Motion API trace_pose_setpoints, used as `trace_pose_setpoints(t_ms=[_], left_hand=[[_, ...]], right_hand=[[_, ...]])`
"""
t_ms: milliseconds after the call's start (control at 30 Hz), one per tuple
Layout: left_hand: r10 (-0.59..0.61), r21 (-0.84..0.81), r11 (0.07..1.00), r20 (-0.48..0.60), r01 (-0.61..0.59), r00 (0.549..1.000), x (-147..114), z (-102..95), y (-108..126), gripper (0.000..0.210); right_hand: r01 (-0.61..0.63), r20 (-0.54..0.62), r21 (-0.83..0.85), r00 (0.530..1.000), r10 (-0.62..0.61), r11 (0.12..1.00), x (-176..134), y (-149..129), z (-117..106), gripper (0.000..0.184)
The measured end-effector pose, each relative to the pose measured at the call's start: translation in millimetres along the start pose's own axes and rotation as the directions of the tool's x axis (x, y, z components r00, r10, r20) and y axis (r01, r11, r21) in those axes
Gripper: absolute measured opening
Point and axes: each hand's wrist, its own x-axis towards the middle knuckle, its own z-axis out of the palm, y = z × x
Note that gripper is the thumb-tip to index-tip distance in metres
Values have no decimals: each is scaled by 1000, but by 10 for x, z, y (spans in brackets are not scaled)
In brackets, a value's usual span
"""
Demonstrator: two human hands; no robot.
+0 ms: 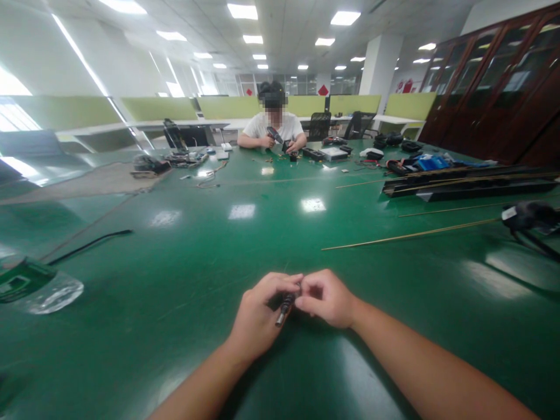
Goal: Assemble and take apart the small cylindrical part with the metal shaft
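Observation:
My left hand point(258, 315) is wrapped round a small dark shaft part point(286, 307). Its bright metal tip points down toward me, and ridged dark sections show above the tip. The part's far end is covered by my fingers. From the other side, my right hand point(328, 300) pinches with thumb and forefinger at that far end, touching my left fingertips. What lies between the right fingertips is too small and hidden to make out. Both hands are low over the near part of the green table point(196, 256).
A clear plastic bottle point(56, 291) with a green label lies at left near a black cable point(91, 245). Thin brass rods point(411, 234) and black channels point(472, 182) lie at right, with a black device point(531, 216). Across the table a person point(273, 125) holds a power drill point(275, 135).

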Motion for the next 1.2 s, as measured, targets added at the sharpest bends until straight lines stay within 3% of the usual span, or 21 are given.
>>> trace_pose_setpoints(t_ms=[133,333,467,667,967,1200], left_hand=[[-73,-12,997,6,73,997,-12,8,3,16],[-308,-116,944,28,309,951,-26,32,17,56],[-380,-161,910,39,381,924,1,39,12,50],[-378,-147,912,52,382,924,25,29,-1,27],[-386,-283,875,85,393,919,29,23,-1,26],[-412,-250,886,-43,390,910,52,14,-92,28]], right_hand=[[-13,4,4,1000,13,1000,2,-6,3,28],[1,7,41,1000,-1,999,6,-16,-4,31],[-4,12,48,1000,4,999,2,-11,-7,30],[-10,19,22,1000,10,1000,0,-8,-8,29],[-9,25,11,1000,9,1000,-1,-29,-10,27],[-52,-16,156,998,56,986,16,3,22,15]])
